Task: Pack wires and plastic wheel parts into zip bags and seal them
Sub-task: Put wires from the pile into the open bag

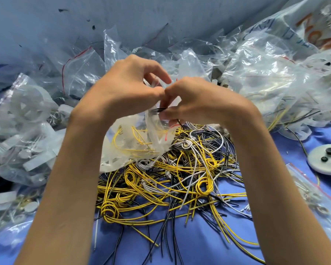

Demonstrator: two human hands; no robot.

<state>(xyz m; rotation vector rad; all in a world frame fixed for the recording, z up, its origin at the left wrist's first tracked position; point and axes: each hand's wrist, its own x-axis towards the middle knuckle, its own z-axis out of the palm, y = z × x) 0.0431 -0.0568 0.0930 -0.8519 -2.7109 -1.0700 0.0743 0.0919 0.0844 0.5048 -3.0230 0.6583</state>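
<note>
Both forearms (80,169) are bare along their whole visible length, lower frame to centre (left hand (126,88) and right hand (195,100) bare too).

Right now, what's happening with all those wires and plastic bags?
A person is packing wires. The left hand holds a small clear plastic zip bag above the tangled pile of yellow, black and white wires on the blue cloth. The right hand pinches a thin black wire at the bag's mouth. Some yellow wire is already inside.

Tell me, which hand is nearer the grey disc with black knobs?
Right. The right hand pinches the zip bag up-left of the grey disc; the left hand grips the bag farther left.
</note>
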